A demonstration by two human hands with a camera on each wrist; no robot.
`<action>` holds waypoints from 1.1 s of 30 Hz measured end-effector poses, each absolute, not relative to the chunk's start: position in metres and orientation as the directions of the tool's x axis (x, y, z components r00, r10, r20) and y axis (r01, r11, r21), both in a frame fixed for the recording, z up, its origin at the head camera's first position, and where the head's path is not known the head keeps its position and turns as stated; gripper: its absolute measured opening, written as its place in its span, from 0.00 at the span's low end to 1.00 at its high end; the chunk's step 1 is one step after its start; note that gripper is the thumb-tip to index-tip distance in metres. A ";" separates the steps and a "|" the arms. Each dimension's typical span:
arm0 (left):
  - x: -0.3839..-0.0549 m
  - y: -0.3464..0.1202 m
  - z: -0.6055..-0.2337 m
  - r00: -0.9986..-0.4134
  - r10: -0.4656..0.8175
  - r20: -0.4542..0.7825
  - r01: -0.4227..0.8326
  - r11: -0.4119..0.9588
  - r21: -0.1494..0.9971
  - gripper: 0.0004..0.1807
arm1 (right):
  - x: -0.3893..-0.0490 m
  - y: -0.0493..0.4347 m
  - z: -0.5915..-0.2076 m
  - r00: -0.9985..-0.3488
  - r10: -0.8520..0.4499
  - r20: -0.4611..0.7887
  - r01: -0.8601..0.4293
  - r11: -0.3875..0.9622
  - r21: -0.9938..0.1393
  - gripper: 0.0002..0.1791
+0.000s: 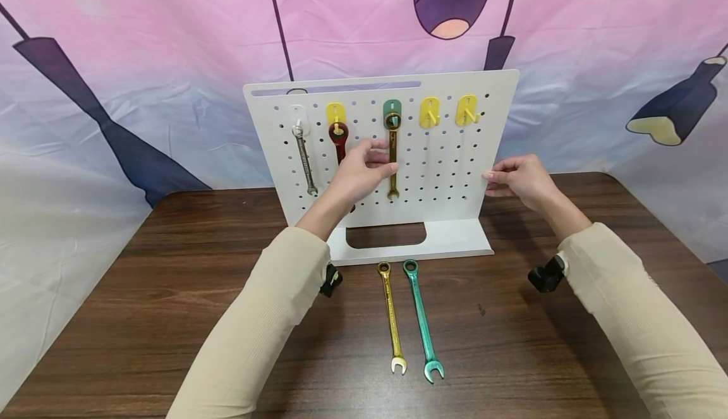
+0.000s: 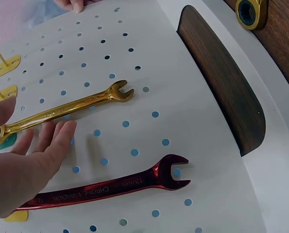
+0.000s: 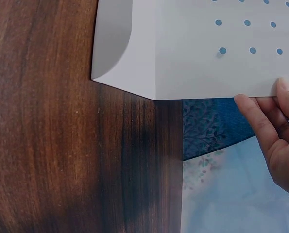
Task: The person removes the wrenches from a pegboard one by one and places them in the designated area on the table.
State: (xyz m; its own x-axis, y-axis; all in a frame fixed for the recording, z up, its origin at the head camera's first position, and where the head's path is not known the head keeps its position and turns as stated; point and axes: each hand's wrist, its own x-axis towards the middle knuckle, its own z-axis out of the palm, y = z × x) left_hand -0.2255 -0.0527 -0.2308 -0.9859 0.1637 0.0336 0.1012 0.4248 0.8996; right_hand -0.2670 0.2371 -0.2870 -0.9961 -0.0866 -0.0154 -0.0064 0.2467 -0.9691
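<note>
A white pegboard (image 1: 443,160) stands upright on its own base. From its green hook hangs a dark gold wrench (image 1: 393,153), ring end up. My left hand (image 1: 364,169) is at this wrench, thumb to one side and loosely extended fingers to the other, not closed round it; in the left wrist view the fingers (image 2: 57,141) lie just beside the shaft. A red wrench (image 2: 110,189) hangs to its left, partly hidden by the hand in the head view. My right hand (image 1: 523,182) pinches the board's right edge, thumb in front and fingers behind.
A silver wrench (image 1: 304,160) hangs at the board's left. Two yellow hooks (image 1: 430,113) at the right hold nothing. Before the base, a gold wrench (image 1: 391,318) and a green wrench (image 1: 423,321) lie on the wooden table (image 1: 199,292). A patterned cloth (image 1: 170,59) hangs behind.
</note>
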 end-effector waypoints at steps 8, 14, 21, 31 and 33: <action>-0.225 -0.053 -0.231 -0.983 0.174 0.058 0.129 0.429 0.894 0.24 | -0.267 0.237 -0.287 -0.996 -0.088 -0.013 -0.010 0.251 -0.968 0.06; -0.224 -0.052 -0.231 -0.984 0.166 0.071 0.136 0.422 0.897 0.20 | -0.267 0.237 -0.287 -0.996 -0.089 -0.012 -0.012 0.272 -0.962 0.07; -0.222 -0.047 -0.231 -0.984 0.165 0.072 0.126 0.348 0.929 0.14 | -0.267 0.237 -0.286 -0.996 -0.089 -0.014 -0.010 0.270 -0.963 0.07; -0.218 -0.043 -0.232 -0.982 0.170 0.078 0.126 0.292 0.948 0.08 | -0.266 0.237 -0.287 -0.996 -0.090 -0.009 -0.013 0.245 -0.969 0.06; -0.217 -0.043 -0.233 -0.982 0.173 0.079 0.127 0.284 0.950 0.07 | -0.267 0.237 -0.287 -0.996 -0.090 -0.010 -0.013 0.250 -0.968 0.06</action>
